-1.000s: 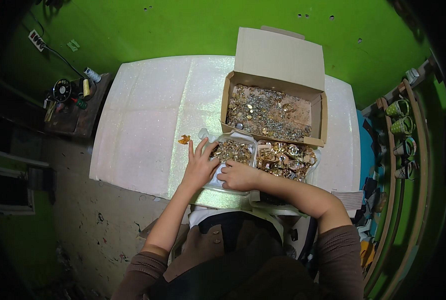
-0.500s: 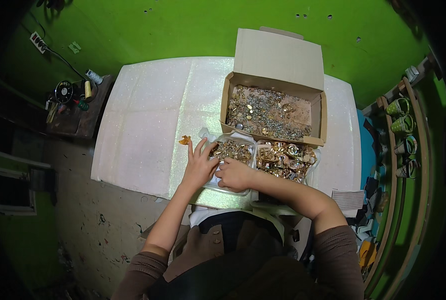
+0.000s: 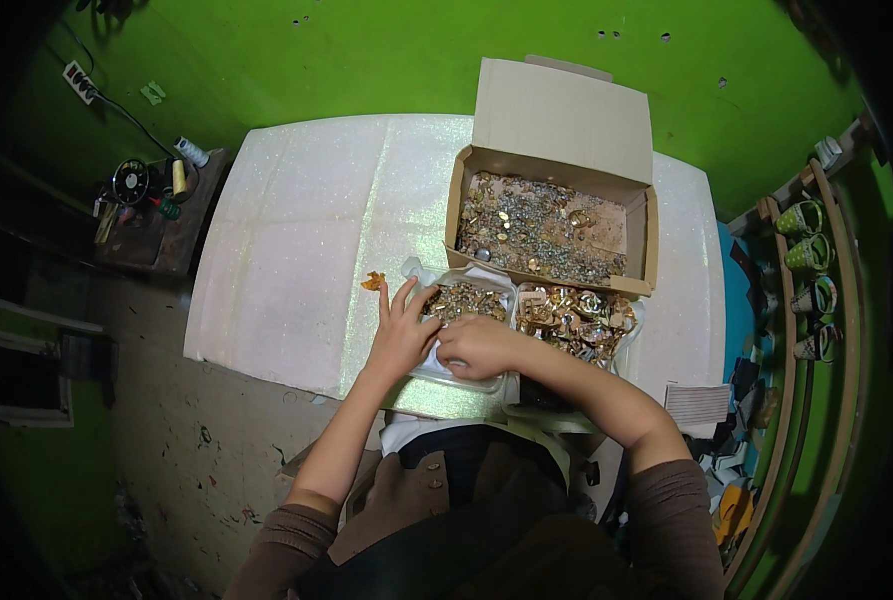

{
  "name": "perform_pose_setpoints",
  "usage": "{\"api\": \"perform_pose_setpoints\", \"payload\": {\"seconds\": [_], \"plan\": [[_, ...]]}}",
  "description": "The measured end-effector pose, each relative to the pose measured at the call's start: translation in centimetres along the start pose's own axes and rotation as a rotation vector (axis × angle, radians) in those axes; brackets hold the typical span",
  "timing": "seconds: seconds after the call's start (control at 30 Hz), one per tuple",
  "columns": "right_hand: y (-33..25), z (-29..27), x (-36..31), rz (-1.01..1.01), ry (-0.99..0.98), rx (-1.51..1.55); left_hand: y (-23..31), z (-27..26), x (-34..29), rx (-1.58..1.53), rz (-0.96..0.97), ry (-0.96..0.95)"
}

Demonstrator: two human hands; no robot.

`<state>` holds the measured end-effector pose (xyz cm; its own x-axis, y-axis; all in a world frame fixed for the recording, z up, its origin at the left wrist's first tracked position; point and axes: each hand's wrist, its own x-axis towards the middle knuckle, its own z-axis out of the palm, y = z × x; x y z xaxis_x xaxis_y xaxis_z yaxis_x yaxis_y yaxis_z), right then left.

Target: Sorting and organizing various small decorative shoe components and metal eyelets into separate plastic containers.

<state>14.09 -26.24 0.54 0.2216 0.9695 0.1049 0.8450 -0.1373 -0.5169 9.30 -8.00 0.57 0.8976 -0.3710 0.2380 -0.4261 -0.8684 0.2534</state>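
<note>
Shiny bits [image 3: 471, 298] could spill if you bump the tray [image 3: 454, 381]. Left fingers [image 3: 401, 298] spread, right fingers [image 3: 455, 343] curled: can't tell what's held.

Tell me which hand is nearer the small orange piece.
Left. The left hand is beside the small orange piece, to its lower right; the right hand is farther right, over the tray.

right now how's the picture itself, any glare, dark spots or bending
Head view: a glittery sheen streaks the white table, whose far edge bows; the image corners fall to black; small shiny pieces in the plastic tray are too fine to tell apart
</note>
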Motion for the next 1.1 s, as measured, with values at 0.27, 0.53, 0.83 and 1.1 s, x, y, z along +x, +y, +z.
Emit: {"api": "perform_pose_setpoints", "payload": {"seconds": [0.27,0.53,0.83,1.1], "plan": [[0.3,-7.4,-1.5,0.256,0.412,-0.128,-0.3,0.5,-0.2,-0.01,-0.013,-0.016],[-1.6,-1.1,-1.0,-0.105,0.01,-0.246,-0.4,0.5,-0.3,-0.048,-0.041,-0.007],[-0.3,1.4,-0.5,-0.191,-0.002,-0.296,-0.2,0.5,-0.1,-0.018,-0.057,-0.014],[-1.0,1.9,-0.3,-0.188,0.057,-0.414,-0.2,0.7,-0.2,-0.035,-0.053,0.003]]}}
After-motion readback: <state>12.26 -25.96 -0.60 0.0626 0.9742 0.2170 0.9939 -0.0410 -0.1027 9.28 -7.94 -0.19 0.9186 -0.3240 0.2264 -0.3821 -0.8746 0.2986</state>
